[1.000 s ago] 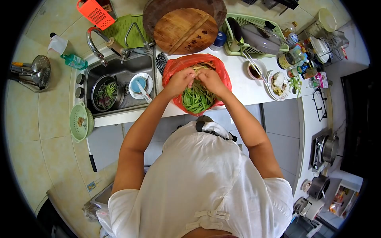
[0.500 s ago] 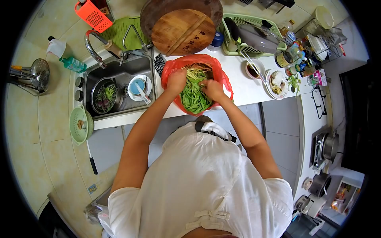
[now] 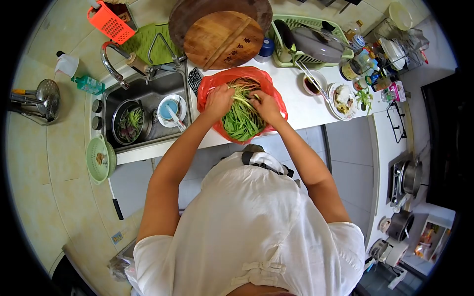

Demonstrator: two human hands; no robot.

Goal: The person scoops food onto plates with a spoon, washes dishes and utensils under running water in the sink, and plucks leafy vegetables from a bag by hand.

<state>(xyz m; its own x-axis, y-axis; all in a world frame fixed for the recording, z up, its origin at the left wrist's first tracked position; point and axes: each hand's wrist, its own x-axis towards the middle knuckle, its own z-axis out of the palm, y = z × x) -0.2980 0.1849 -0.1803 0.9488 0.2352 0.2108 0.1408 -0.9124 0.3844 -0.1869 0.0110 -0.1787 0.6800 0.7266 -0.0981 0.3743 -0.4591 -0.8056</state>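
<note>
A red plastic bag (image 3: 272, 89) stands open on the white counter, full of long leafy greens (image 3: 242, 123) with pale stems at the far end. My left hand (image 3: 219, 102) is over the bag's left side, its fingers curled on the stem ends. On the other side my right hand (image 3: 266, 107) pinches stems between thumb and fingers. Some pale stems stretch from one hand to the other. The undersides of the fingers on both hands are partly hidden.
Left of the bag is a sink (image 3: 163, 130) holding a pot of greens (image 3: 131, 121) and a white bowl (image 3: 169, 109). Round wooden boards (image 3: 224, 42) lean behind. A dish rack (image 3: 281, 59), a sauce bowl (image 3: 316, 83) and a food plate (image 3: 342, 116) are to the right.
Both hands have shifted slightly within the bag, and pale stems now show bunched between them. The right hand's fingers have lifted a little. The whole view has moved slightly.
</note>
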